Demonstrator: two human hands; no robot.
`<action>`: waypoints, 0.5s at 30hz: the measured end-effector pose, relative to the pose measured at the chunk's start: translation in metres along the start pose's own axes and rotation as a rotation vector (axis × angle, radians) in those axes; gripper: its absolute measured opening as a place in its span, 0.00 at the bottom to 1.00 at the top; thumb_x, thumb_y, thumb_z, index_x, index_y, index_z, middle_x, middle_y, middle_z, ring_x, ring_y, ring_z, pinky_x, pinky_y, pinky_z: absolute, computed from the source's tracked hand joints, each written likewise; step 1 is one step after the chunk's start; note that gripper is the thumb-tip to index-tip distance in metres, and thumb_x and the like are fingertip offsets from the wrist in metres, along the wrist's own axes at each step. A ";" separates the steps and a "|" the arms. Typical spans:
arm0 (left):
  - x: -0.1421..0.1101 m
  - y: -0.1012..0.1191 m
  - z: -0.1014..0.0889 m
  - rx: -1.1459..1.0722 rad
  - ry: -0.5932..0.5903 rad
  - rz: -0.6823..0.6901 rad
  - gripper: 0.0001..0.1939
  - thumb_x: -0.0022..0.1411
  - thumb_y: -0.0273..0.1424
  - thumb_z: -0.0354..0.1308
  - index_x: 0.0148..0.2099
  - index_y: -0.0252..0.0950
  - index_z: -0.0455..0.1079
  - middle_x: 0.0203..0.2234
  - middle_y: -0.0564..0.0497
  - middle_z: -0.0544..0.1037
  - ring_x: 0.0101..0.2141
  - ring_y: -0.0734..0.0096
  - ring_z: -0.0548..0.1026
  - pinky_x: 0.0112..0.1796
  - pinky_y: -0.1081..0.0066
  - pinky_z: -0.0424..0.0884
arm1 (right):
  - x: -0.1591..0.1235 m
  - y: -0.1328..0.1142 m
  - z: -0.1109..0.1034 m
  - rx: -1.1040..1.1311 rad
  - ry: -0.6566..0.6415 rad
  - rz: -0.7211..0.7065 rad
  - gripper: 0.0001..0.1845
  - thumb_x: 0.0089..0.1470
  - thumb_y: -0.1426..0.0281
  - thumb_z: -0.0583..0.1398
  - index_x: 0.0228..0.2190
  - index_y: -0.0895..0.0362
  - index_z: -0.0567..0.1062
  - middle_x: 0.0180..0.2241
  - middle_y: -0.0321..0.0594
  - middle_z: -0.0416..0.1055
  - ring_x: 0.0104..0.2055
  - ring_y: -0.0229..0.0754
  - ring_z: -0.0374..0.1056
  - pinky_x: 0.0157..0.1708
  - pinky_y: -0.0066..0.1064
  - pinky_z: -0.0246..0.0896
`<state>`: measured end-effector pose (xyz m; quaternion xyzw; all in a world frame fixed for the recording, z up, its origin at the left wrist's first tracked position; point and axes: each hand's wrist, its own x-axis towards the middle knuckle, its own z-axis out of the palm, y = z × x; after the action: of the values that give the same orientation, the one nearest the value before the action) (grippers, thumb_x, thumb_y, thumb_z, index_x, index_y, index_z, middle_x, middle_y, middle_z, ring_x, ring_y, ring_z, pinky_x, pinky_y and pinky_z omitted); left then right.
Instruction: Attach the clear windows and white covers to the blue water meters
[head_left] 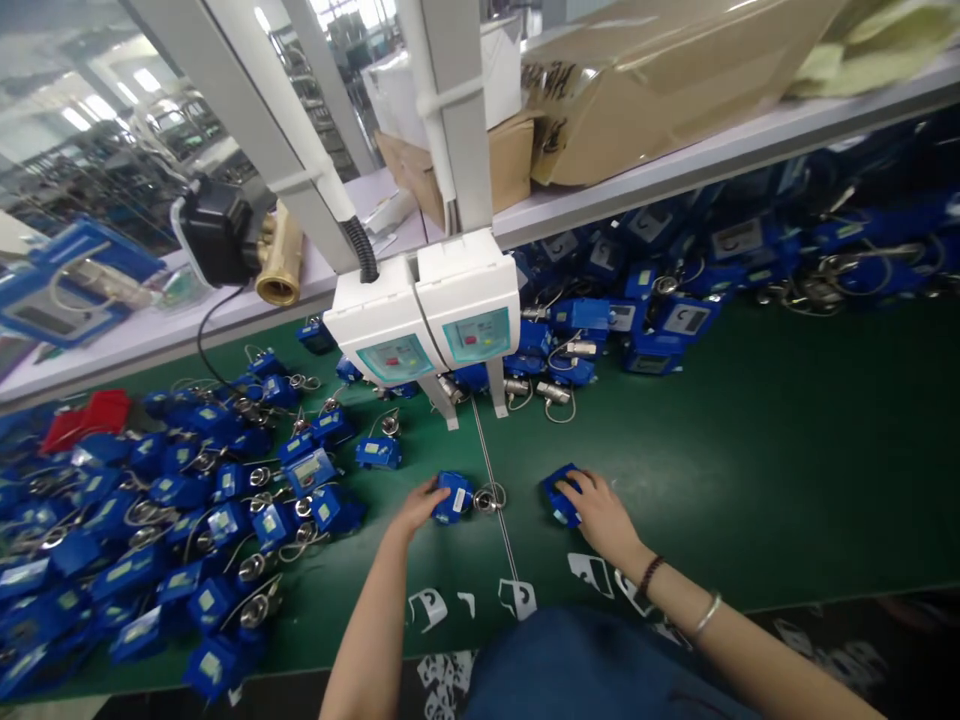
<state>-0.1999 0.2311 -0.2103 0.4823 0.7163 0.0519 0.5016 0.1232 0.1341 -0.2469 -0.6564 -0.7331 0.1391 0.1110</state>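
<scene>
Near the middle of the green bench, my left hand [420,508] grips the left side of a blue meter [453,499] with a pale label on it. A metal pipe fitting [487,499] with a looped cable lies at that meter's right side. Further right, my right hand [602,520] is closed over a second blue meter [559,497], whose face is partly covered by the fingers. Both meters are at the bench surface, with a gap between them. White sticker-like cutouts [519,598] lie along the near edge, below both hands.
Many blue meters with cables crowd the left [210,520]; more are piled at the back right [660,325]. A white twin control box [427,305] stands on legs behind my hands. Cardboard boxes [660,95] and a brass fitting [280,270] are on the shelf [697,155]. A red object [86,420] lies far left.
</scene>
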 end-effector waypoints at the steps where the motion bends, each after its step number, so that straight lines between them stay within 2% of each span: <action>1: -0.003 0.004 0.004 0.058 0.037 0.037 0.26 0.57 0.40 0.56 0.55 0.31 0.65 0.53 0.39 0.71 0.51 0.59 0.71 0.51 0.63 0.65 | 0.000 0.000 -0.001 -0.002 0.011 0.025 0.31 0.46 0.88 0.50 0.48 0.52 0.70 0.53 0.47 0.62 0.55 0.57 0.55 0.47 0.46 0.65; 4: -0.014 0.010 0.023 0.259 0.158 0.132 0.34 0.53 0.35 0.60 0.60 0.29 0.57 0.57 0.38 0.66 0.57 0.56 0.64 0.55 0.67 0.59 | 0.003 -0.003 -0.001 -0.001 0.051 0.140 0.32 0.47 0.87 0.50 0.53 0.56 0.65 0.58 0.53 0.55 0.58 0.62 0.51 0.47 0.51 0.63; 6: -0.020 0.013 0.033 0.374 0.221 0.156 0.38 0.52 0.29 0.60 0.62 0.28 0.52 0.56 0.36 0.66 0.55 0.56 0.65 0.54 0.67 0.60 | 0.007 -0.005 0.001 0.012 0.067 0.223 0.33 0.47 0.87 0.51 0.55 0.59 0.62 0.59 0.58 0.51 0.57 0.65 0.52 0.45 0.52 0.64; 9: -0.023 0.022 0.040 0.516 0.285 0.176 0.32 0.53 0.25 0.55 0.60 0.25 0.53 0.50 0.33 0.70 0.51 0.54 0.70 0.50 0.64 0.63 | 0.009 -0.003 0.003 0.055 0.057 0.292 0.32 0.45 0.87 0.52 0.53 0.59 0.64 0.57 0.57 0.54 0.53 0.62 0.58 0.44 0.49 0.64; 12: -0.020 0.042 0.048 0.616 0.248 0.269 0.27 0.52 0.23 0.54 0.56 0.27 0.60 0.45 0.36 0.75 0.46 0.55 0.73 0.48 0.65 0.65 | 0.006 0.011 -0.002 0.095 0.045 0.327 0.35 0.39 0.88 0.53 0.50 0.54 0.66 0.57 0.48 0.57 0.52 0.54 0.60 0.48 0.42 0.62; 15: -0.014 0.072 0.077 0.681 0.132 0.400 0.25 0.52 0.23 0.53 0.54 0.33 0.63 0.44 0.42 0.77 0.45 0.59 0.74 0.46 0.69 0.66 | -0.005 0.044 -0.017 0.113 0.048 0.383 0.39 0.35 0.88 0.55 0.51 0.52 0.66 0.58 0.44 0.56 0.52 0.50 0.60 0.49 0.37 0.61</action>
<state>-0.0946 0.2275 -0.1985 0.7465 0.6153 -0.0608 0.2459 0.1708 0.1344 -0.2460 -0.7797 -0.5831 0.1829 0.1364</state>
